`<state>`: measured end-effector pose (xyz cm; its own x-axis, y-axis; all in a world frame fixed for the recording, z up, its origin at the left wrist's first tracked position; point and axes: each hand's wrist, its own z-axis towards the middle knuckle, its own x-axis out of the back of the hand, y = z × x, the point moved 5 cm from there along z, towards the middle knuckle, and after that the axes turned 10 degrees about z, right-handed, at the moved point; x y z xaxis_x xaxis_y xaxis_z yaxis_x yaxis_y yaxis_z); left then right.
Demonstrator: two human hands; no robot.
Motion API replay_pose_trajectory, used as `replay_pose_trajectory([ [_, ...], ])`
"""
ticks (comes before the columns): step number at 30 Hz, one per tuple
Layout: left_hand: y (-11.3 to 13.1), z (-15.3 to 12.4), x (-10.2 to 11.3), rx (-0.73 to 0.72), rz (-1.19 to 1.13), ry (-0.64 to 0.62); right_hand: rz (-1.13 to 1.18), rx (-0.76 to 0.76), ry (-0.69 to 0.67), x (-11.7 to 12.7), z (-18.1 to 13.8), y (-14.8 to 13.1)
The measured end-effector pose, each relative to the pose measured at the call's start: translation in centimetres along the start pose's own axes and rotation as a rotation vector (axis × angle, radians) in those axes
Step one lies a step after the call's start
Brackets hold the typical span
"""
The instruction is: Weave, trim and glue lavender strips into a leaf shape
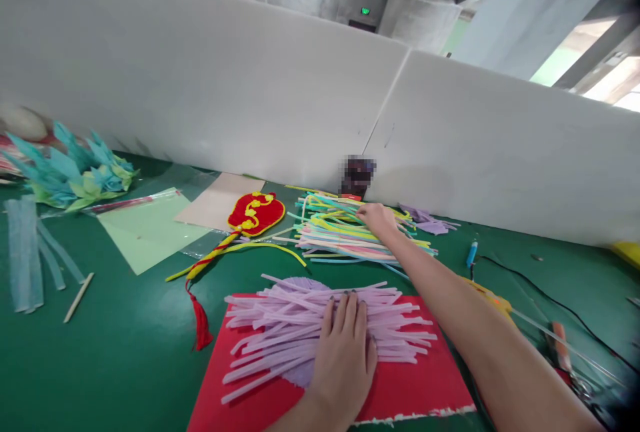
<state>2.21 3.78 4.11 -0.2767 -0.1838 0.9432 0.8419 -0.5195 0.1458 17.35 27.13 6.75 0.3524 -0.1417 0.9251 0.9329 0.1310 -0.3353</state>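
My left hand [345, 359] lies flat, fingers stretched, on a loose heap of pale purple strips [280, 319]. Beneath the strips, a rounded purple piece [300, 373] shows in part on a red sheet [415, 392] with a ragged white front edge. My right hand [379, 219] reaches over a bundle of pastel pipe cleaners [330, 235], mostly yellow, green, pink and blue. Its fingers are pinched together at the yellow ones; what they hold, if anything, is too small to make out. Left of the bundle lies a red and yellow fan-shaped ornament [257, 213] with a red tassel [201, 325].
Teal paper flowers [75, 169] and blue strips [24, 255] are at the left, near pale green paper [150, 229]. A yellow glue gun [487, 295], a black cord [545, 295] and orange-handled pliers [561, 345] lie right. A white partition [225, 85] borders the green table [125, 365].
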Motion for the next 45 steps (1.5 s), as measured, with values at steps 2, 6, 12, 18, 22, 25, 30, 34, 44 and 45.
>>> replay_pose_trajectory([
  [2, 0.0, 0.0, 0.0, -0.002, 0.0, -0.001, -0.017, -0.052, 0.046, -0.4, 0.7, 0.3],
  [6, 0.1, 0.0, 0.0, -0.001, 0.002, -0.004, 0.025, 0.0, 0.009, -1.0, 1.1, 0.2],
  [12, 0.1, 0.0, -0.2, -0.004, 0.008, -0.018, 0.187, 0.154, -0.137, 1.5, -1.4, -0.1],
  [18, 0.0, 0.1, -0.1, 0.001, 0.011, -0.04, 0.214, 0.448, -0.311, 1.6, -7.6, -0.8],
  [22, 0.0, 0.0, -0.1, 0.005, 0.022, -0.028, 0.102, 0.401, -0.197, 1.0, -8.8, 0.6],
  [25, 0.1, 0.0, 0.0, -0.001, 0.027, -0.024, 0.147, 0.345, -0.214, 1.4, -7.8, 1.4],
  [30, 0.1, 0.1, 0.1, 0.004, 0.023, -0.025, 0.159, 0.314, -0.251, 2.0, -6.8, 1.3],
  [34, 0.1, 0.1, 0.0, -0.006, 0.028, -0.009, 0.064, 0.485, -0.226, 1.1, -8.7, -0.3],
  [44, 0.1, -0.1, -0.1, -0.006, 0.023, -0.013, 0.237, 0.209, -0.107, 1.0, -7.1, -0.3],
  [45, 0.1, 0.0, -0.1, -0.006, 0.02, -0.016, 0.229, 0.161, -0.076, 0.7, -6.7, 0.0],
])
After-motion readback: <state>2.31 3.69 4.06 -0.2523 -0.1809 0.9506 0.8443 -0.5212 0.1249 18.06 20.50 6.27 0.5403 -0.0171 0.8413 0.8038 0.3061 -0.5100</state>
